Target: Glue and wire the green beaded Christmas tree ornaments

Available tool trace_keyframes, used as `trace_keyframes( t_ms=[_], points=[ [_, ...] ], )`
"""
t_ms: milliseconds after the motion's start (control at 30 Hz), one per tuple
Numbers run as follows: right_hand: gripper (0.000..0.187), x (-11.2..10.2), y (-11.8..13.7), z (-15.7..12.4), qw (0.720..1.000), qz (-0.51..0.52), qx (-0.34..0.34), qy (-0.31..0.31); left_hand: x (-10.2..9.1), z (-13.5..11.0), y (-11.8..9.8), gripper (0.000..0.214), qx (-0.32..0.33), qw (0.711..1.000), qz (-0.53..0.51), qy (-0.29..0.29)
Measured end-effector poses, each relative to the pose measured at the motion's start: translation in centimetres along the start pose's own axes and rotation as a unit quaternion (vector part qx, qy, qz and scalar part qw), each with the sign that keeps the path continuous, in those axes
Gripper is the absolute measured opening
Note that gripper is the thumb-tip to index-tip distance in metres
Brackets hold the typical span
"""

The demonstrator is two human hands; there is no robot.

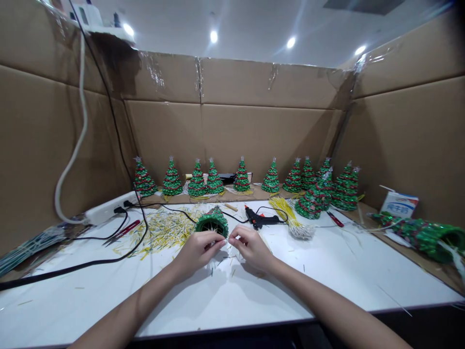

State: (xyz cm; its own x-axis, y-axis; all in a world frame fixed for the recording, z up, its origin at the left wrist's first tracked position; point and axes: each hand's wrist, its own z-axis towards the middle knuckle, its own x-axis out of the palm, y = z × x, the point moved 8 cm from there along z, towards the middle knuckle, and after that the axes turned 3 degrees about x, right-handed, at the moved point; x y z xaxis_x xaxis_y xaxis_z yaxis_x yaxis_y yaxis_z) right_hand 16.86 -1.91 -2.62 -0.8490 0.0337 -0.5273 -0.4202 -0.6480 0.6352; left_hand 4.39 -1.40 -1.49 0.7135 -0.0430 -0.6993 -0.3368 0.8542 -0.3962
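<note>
Where left hand (204,247) and right hand (253,246) nearly meet, tinsel Christmas tree (217,216) is tipped

While a pinching pose is shared by both (whether anything is gripped cannot be told), the tree is seen lying just beyond the left hand, its hollow base turned toward the hands. Yellow and white clippings (163,229) are strewn to its left; a black hot-glue gun (262,219) is laid to its right.

A small green Christmas tree (217,214), frilled and glittery, lies on its side near the middle of the white table (203,305). Its round, hollow base faces 6 o'clock; its tip points toward 12. Pale strands (214,230) show at the dark opening, their inner ends hidden.
</note>
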Motion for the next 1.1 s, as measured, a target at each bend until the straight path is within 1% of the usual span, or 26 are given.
trace_keyframes(
  t_ms=[133, 233, 300, 333, 367, 433, 500, 533, 600, 667, 800, 867, 1000, 1100],
  points=[
    [0.017, -0.1, 0.3, 0.1, 1.000, 0.003, -0.004, -0.001, 0.0, -0.1, 0.1, 0.020, -0.001, 1.000, 0.010, 0.002],
    [0.022, -0.2, 0.1, 0.2, 1.000, 0.010, 0.008, -0.004, 0.1, -0.1, -0.1, 0.022, 0.007, 0.999, 0.032, 0.005],
    [0.027, 0.1, -0.6, 0.2, 0.998, 0.047, 0.049, 0.001, 0.2, -0.1, -0.2, 0.023, 0.017, 0.999, 0.049, 0.005],
    [0.030, 0.4, -1.2, 0.2, 0.993, 0.081, 0.085, 0.011, 0.2, -0.1, -0.3, 0.023, 0.023, 0.998, 0.058, 0.006],
    [0.033, 0.8, -1.8, 0.0, 0.984, 0.124, 0.125, 0.023, 0.3, -0.2, -0.5, 0.023, 0.031, 0.997, 0.068, 0.007],
    [0.039, 1.8, -2.9, -0.5, 0.956, 0.210, 0.199, 0.051, 0.4, -0.4, -0.8, 0.022, 0.054, 0.995, 0.088, 0.005],
    [0.042, 2.6, -3.4, -1.0, 0.932, 0.265, 0.235, 0.069, 0.5, -0.5, -1.1, 0.021, 0.076, 0.992, 0.104, 0.001],
    [0.043, 2.7, -3.5, -1.1, 0.927, 0.280, 0.241, 0.070, 0.5, -0.6, -1.2, 0.021, 0.084, 0.991, 0.106, -0.001],
    [0.043, 2.8, -3.6, -1.1, 0.921, 0.294, 0.245, 0.072, 0.4, -0.5, -1.3, 0.021, 0.085, 0.991, 0.099, -0.005],
    [0.042, 2.6, -3.6, -0.9, 0.923, 0.290, 0.242, 0.069, 0.1, -0.4, -1.1, 0.021, 0.067, 0.995, 0.075, -0.008],
    [0.037, 1.2, -3.1, -0.1, 0.949, 0.235, 0.205, 0.040, -0.4, 0.0, -0.3, 0.021, 0.013, 1.000, 0.022, -0.018],
    [0.035, 0.6, -2.8, 0.2, 0.958, 0.219, 0.185, 0.031, -0.6, 0.1, -0.1, 0.020, -0.001, 1.000, 0.008, -0.023],
    [0.034, -0.1, -2.3, 0.4, 0.968, 0.197, 0.152, 0.006, -0.4, 0.3, -0.2, 0.019, -0.002, 1.000, -0.001, -0.015],
    [0.037, -0.1, -2.0, 0.3, 0.972, 0.186, 0.146, -0.004, -0.3, 0.3, -0.2, 0.020, 0.006, 1.000, 0.010, -0.014]
  ],
)
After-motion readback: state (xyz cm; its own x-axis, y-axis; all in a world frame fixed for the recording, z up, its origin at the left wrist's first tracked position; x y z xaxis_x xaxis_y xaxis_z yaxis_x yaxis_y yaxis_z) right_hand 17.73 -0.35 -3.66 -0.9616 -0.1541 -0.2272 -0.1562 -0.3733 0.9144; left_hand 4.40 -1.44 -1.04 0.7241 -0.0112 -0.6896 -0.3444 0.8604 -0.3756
